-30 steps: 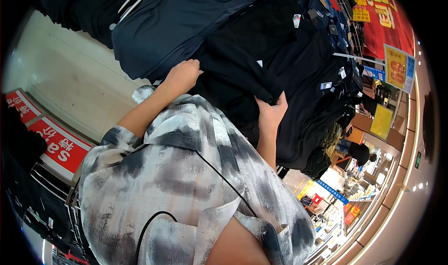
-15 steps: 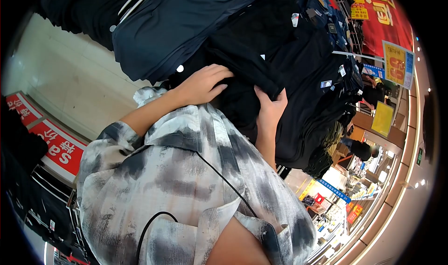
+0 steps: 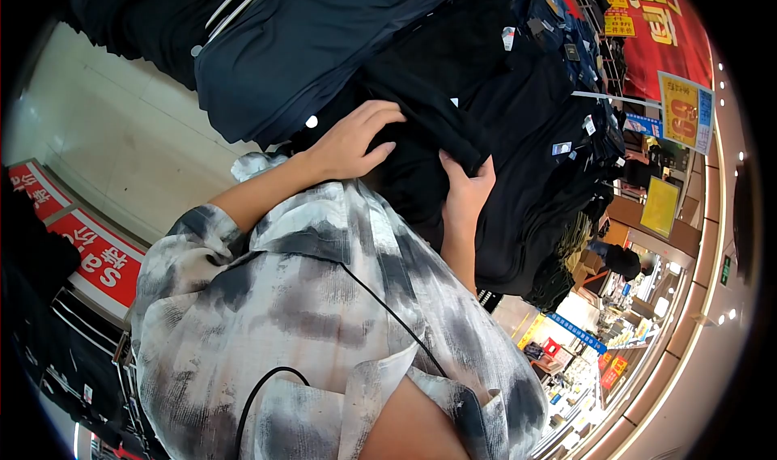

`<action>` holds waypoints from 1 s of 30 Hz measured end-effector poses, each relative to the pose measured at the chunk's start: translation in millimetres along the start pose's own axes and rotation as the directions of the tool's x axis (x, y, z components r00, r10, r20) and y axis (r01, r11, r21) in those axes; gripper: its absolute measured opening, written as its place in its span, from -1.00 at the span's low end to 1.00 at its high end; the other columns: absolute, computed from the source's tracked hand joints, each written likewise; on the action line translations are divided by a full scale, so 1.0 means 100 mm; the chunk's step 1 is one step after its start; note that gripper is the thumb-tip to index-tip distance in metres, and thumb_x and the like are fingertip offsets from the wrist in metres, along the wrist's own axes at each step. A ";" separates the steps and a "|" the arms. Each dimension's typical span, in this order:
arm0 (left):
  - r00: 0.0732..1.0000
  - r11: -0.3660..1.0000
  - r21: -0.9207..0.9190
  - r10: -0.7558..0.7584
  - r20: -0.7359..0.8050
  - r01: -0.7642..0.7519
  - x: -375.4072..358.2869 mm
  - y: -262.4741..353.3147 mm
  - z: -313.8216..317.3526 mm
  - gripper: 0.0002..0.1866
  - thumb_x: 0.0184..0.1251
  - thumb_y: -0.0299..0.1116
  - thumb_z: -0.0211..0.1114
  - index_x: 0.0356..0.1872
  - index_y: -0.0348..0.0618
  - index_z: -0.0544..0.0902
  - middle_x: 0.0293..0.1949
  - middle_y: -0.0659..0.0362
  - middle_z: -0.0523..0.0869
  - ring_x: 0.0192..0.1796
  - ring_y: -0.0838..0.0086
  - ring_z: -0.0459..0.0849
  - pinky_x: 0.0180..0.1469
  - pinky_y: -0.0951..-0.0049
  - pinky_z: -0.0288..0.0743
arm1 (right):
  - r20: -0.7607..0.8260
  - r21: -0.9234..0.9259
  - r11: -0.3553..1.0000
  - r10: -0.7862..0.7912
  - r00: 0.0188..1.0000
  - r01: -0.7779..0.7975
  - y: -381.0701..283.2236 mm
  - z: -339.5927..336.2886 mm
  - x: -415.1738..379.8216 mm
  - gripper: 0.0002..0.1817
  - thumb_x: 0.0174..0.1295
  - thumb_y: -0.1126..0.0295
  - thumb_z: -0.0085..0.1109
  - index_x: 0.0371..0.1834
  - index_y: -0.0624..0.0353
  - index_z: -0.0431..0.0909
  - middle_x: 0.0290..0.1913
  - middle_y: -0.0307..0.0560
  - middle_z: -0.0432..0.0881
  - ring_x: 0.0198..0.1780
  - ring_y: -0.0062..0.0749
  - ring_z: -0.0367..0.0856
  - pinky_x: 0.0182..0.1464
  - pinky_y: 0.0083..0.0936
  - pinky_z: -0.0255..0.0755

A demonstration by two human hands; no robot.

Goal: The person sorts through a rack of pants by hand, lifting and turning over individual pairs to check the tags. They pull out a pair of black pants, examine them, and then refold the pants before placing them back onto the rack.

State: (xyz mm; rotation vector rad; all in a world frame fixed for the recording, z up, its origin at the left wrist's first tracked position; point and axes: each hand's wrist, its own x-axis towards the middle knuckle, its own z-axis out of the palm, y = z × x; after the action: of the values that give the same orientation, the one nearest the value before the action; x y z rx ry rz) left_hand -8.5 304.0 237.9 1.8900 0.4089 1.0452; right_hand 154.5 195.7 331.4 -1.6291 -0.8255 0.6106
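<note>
Black folded trousers (image 3: 433,108) lie on a pile of dark garments at the top middle, their folded end between my hands. My right hand (image 3: 467,186) grips that end, thumb on top and fingers curled underneath. To the left, my left hand (image 3: 356,140) rests against the black cloth with its fingers bent and its thumb held apart from them. Dark cloth shows in the gap, and no held fold can be made out there. Beyond my left hand hangs a stack of dark navy trousers (image 3: 283,59). White tags (image 3: 561,148) mark several black garments at the right.
Curved metal rack bars (image 3: 235,10) stand at the upper left beside pale floor tiles (image 3: 113,120). Red sale signs (image 3: 101,253) edge another clothes rack at the left. Price cards (image 3: 688,112) hang at the right. A person in dark clothes (image 3: 622,259) is farther off.
Both hands keep nearly the same places on the black cloth. The surroundings at the right have shifted slightly left in view.
</note>
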 end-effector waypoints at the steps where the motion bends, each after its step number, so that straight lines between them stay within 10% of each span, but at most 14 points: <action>1: 0.999 0.999 -0.025 -0.032 0.041 0.033 -0.01 -0.01 0.01 -0.61 0.30 -0.42 0.27 0.14 -0.30 0.52 0.07 -0.03 0.59 0.20 0.08 0.52 0.30 0.19 0.39 | 0.002 0.011 1.000 0.000 1.000 0.000 0.00 0.00 0.00 -0.60 0.12 0.68 0.35 0.08 0.37 0.61 -0.04 -0.10 0.73 -0.02 -0.49 0.67 0.14 -0.58 0.49; 10: 0.993 0.979 -0.205 0.025 0.114 -0.001 0.08 -0.10 -0.01 -0.81 0.46 -0.42 0.07 -0.28 -0.36 0.56 -0.12 0.00 0.59 -0.07 0.17 0.57 0.07 0.29 0.43 | 0.038 0.008 1.000 -0.023 0.999 0.022 0.03 0.01 0.03 -0.60 0.13 0.70 0.32 0.09 0.37 0.60 -0.03 -0.11 0.72 -0.02 -0.49 0.67 0.15 -0.58 0.50; 13: 0.968 0.899 -0.384 -0.135 0.214 0.210 0.10 -0.05 0.03 -0.74 0.52 -0.41 0.02 -0.33 -0.39 0.55 -0.26 0.01 0.60 -0.20 0.20 0.60 -0.03 0.34 0.48 | 0.034 -0.017 0.999 -0.049 0.998 0.050 0.05 0.00 0.04 -0.60 0.12 0.68 0.35 0.08 0.36 0.61 -0.04 -0.12 0.72 -0.03 -0.51 0.66 0.13 -0.59 0.48; 20: 0.917 0.953 0.071 -0.303 0.258 0.294 0.06 -0.09 0.18 -0.75 0.47 -0.40 0.09 -0.17 -0.40 0.66 -0.20 -0.19 0.70 -0.05 -0.06 0.67 0.05 0.25 0.54 | 0.026 -0.107 0.991 -0.080 0.996 0.082 0.01 0.00 0.05 -0.58 0.10 0.64 0.39 0.08 0.35 0.61 -0.04 -0.14 0.73 -0.02 -0.52 0.65 0.12 -0.59 0.47; 23: 0.732 0.814 0.238 -0.580 0.357 0.529 0.19 -0.18 0.26 -0.72 0.38 -0.37 0.14 -0.12 -0.40 0.68 -0.02 -0.24 0.70 0.05 -0.05 0.68 0.12 0.19 0.56 | 0.094 -0.154 0.984 -0.076 0.993 0.090 0.01 0.05 -0.01 -0.55 0.08 0.63 0.40 0.10 0.34 0.60 -0.04 -0.14 0.73 -0.01 -0.51 0.65 0.13 -0.58 0.46; 25: 0.974 0.969 -0.122 -0.200 0.104 0.212 0.27 -0.48 0.42 -0.64 0.41 -0.30 0.19 0.06 -0.38 0.63 0.10 -0.18 0.70 0.12 0.07 0.68 0.16 0.23 0.54 | 0.174 -0.101 0.993 -0.048 0.984 0.067 -0.02 0.17 -0.10 -0.55 0.08 0.63 0.41 0.10 0.34 0.60 -0.05 -0.14 0.74 -0.01 -0.51 0.65 0.12 -0.58 0.47; 27: 0.622 0.178 -0.711 -0.653 0.432 0.680 0.48 -0.30 0.28 -0.53 0.46 -0.10 0.26 0.25 -0.13 0.57 0.11 0.14 0.69 0.12 0.35 0.62 0.18 0.34 0.50 | 0.193 -0.113 0.993 -0.019 0.981 0.041 -0.01 0.28 -0.18 -0.59 0.03 0.62 0.36 0.01 0.41 0.58 -0.07 -0.05 0.74 -0.03 -0.46 0.66 0.09 -0.55 0.49; 30: 0.582 0.103 -0.757 -0.709 0.399 0.645 0.57 -0.44 0.29 -0.53 0.42 -0.08 0.26 0.23 -0.12 0.58 0.11 0.07 0.68 0.14 0.29 0.60 0.22 0.24 0.45 | 0.210 -0.178 0.978 -0.070 0.975 0.108 0.05 0.29 -0.15 -0.70 -0.05 0.63 0.34 -0.20 0.39 0.53 -0.28 -0.11 0.66 -0.20 -0.57 0.56 -0.10 -0.61 0.45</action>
State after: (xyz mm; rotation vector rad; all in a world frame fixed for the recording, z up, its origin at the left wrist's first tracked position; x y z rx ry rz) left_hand 54.2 347.7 222.7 0.5298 0.5780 0.4409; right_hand 123.7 201.0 319.5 -1.7082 -1.1301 0.6580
